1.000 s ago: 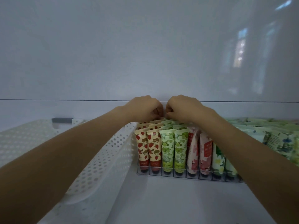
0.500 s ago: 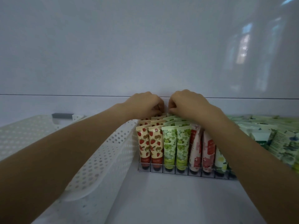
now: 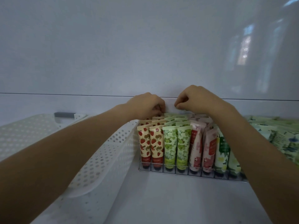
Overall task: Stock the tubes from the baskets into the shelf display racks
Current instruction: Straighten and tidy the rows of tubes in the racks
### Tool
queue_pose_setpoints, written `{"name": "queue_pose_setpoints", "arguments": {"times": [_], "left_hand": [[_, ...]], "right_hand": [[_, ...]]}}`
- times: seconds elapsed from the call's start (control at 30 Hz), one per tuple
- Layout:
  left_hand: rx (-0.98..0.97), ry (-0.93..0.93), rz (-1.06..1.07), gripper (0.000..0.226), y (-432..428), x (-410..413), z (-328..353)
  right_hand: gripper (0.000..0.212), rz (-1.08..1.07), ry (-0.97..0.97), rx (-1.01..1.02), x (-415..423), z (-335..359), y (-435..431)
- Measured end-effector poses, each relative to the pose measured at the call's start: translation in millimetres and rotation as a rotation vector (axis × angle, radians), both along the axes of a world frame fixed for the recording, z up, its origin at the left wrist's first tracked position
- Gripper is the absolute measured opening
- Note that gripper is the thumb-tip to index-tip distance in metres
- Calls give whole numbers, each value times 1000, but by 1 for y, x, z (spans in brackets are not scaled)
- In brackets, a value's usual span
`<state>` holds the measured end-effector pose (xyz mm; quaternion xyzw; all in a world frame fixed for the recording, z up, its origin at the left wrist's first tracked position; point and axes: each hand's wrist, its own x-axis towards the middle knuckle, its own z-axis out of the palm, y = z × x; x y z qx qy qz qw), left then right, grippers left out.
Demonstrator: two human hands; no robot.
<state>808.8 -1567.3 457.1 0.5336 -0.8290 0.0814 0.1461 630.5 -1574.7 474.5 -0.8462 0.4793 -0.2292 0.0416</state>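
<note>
- At the back of the clear shelf rack (image 3: 192,172) of standing printed soft tubes (image 3: 168,143), the left hand (image 3: 145,104) curls onto the tube tops; I cannot tell if it holds one.
- Just above them the right hand (image 3: 197,99) curls too, and its grip is also hidden.
- Beside the rack sits a white holed plastic basket (image 3: 105,159).

At centre frame, both hands were at the back of the wire rack (image 3: 194,172). The left hand (image 3: 145,104) curled among the rear tubes (image 3: 169,143); the right hand (image 3: 194,97) curled just above them, any grip hidden. A white perforated basket (image 3: 105,159) filled the lower left.
</note>
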Motion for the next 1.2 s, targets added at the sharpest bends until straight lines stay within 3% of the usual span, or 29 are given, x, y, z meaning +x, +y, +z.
{"name": "queue_pose_setpoints", "arguments": {"times": [0.43, 0.73, 0.9, 1.07, 1.2], "left_hand": [[-42, -31, -42, 16, -1, 0, -3], [-49, -18, -63, 18, -1, 1, -2], [-39, -40, -52, 18, 1, -1, -2], [-70, -74, -66, 20, 5, 3, 11], [-23, 5, -134, 16, 11, 7, 20]], "right_hand": [[20, 99, 73, 94, -8, -2, -3], [24, 134, 94, -86, -9, 4, 0], [22, 133, 150, 53, -5, -4, -3], [19, 175, 14, -51, -7, -1, -4], [18, 288, -4, 16, -1, -1, 2]]}}
